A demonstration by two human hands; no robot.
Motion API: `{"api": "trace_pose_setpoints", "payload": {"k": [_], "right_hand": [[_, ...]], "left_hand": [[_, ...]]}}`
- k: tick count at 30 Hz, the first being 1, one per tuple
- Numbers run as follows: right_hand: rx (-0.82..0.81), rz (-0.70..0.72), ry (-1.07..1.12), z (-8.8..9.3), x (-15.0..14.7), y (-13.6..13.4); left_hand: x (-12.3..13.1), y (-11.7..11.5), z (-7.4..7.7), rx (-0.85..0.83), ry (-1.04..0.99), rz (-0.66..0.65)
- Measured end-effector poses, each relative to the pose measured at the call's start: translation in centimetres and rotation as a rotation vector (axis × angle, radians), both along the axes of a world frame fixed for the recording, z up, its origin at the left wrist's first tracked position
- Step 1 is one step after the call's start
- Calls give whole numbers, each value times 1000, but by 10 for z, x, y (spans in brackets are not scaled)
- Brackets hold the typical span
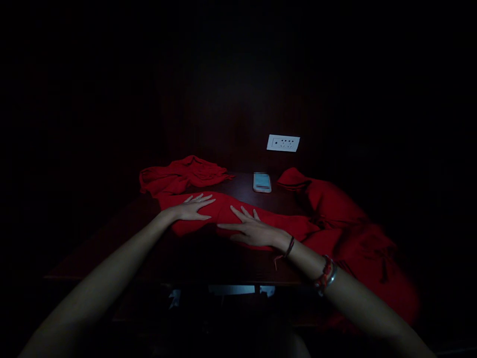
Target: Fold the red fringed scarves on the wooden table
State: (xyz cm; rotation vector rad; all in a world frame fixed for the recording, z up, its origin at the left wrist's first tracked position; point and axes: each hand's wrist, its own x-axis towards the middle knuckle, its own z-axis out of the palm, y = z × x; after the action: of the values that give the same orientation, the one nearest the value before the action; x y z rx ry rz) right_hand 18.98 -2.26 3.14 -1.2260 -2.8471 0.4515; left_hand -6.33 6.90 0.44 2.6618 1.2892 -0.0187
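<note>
A long red cloth (219, 205) stretches across a dark table, its middle part spread fairly smooth. My left hand (192, 209) lies on it with the fingers spread, pointing right. To the right, my right hand (253, 229) rests on the same cloth, fingers apart and pointing left. Neither hand grips the fabric. At the far left the cloth is bunched in folds. On the right side it gathers into a larger rumpled heap that hangs over the table's front edge. Whether it is a garment or a plain length of fabric I cannot tell.
A phone (262, 182) with a lit screen lies on the table (238, 181) behind the cloth. Above it, a white socket plate (283, 143) is set in the dark back wall. Pale objects show below the table's front edge. The surroundings are very dark.
</note>
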Motion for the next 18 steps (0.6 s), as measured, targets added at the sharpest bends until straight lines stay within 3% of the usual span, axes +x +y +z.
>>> {"api": "trace_pose_setpoints", "payload": {"k": [5, 9, 13, 15, 18], "right_hand": [[218, -104, 122, 13, 63, -15], [298, -353, 152, 13, 118, -8], [148, -398, 32, 7, 135, 4], [109, -366, 36, 7, 131, 8], [50, -402, 68, 13, 124, 12]], "left_hand": [[7, -7, 13, 172, -188, -7], [53, -14, 25, 309, -423, -10], [98, -20, 16, 35, -238, 4], [102, -21, 10, -89, -136, 15], [88, -18, 8, -163, -87, 40]]}}
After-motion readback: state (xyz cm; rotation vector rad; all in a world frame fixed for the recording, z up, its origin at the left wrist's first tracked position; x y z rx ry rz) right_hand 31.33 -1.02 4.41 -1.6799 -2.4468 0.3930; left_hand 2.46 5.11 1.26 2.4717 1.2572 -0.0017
